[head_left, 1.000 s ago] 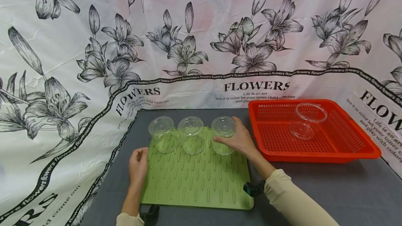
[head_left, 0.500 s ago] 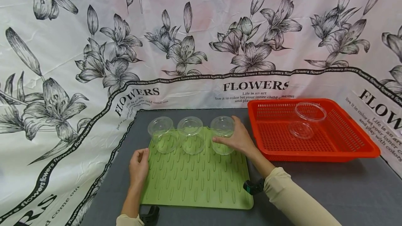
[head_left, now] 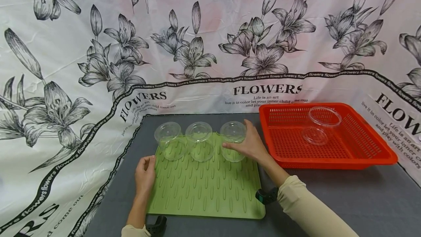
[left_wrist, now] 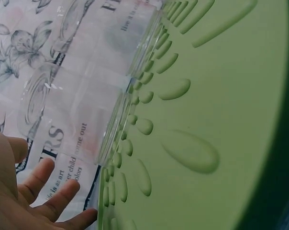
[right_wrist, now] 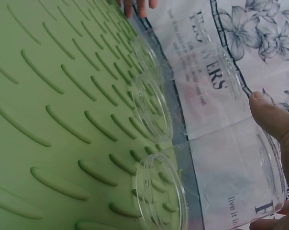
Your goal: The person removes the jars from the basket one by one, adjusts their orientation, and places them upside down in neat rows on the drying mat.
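Note:
Three clear plastic cups stand in a row along the far edge of a green ribbed mat [head_left: 207, 193]. My right hand [head_left: 252, 145] grips the right cup [head_left: 232, 131] from its right side, thumb in front and fingers behind. In the right wrist view, the thumb lies by the upper end of that cup [right_wrist: 216, 182], whose lower ring is at the mat. Left of it are the middle cup [head_left: 198, 134] and the left cup [head_left: 167, 134]. My left hand [head_left: 144, 175] is beside the mat's left edge with nothing in it; its fingers [left_wrist: 58, 199] look relaxed in the left wrist view.
A red perforated plastic basket [head_left: 329, 162] sits to the right of the mat, with another clear cup [head_left: 315, 140] inside. The grey tabletop [head_left: 345, 200] ends at a white flower-printed cloth [head_left: 204, 98] at the back and left.

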Demonstrator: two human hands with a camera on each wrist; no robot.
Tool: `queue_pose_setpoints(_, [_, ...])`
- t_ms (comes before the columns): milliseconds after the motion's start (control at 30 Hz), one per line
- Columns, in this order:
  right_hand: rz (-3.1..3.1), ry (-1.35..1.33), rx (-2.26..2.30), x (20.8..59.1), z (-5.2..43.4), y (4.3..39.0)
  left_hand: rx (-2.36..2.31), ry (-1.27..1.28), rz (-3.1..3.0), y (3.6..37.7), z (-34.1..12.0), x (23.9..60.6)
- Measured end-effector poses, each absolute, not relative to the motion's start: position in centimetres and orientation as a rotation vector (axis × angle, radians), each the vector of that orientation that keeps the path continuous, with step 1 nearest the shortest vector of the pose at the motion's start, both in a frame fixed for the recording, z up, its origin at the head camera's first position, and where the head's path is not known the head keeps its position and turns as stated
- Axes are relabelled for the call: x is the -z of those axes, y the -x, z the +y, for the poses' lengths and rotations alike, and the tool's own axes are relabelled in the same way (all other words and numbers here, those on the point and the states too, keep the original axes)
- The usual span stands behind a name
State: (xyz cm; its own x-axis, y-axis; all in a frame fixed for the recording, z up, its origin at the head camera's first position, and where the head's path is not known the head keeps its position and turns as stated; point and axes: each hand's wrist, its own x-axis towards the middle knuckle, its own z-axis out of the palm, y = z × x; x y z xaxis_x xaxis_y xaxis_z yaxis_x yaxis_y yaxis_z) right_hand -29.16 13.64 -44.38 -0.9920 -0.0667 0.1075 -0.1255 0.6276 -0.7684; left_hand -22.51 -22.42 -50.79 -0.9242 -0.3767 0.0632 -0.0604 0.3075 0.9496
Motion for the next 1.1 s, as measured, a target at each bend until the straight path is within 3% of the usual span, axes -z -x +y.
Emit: queue_pose_setpoints(1100, [-2.546,-0.222,-1.394,42.4,16.1,28.1,1.666,-0.376,-2.217,22.4,-22.1,50.2])
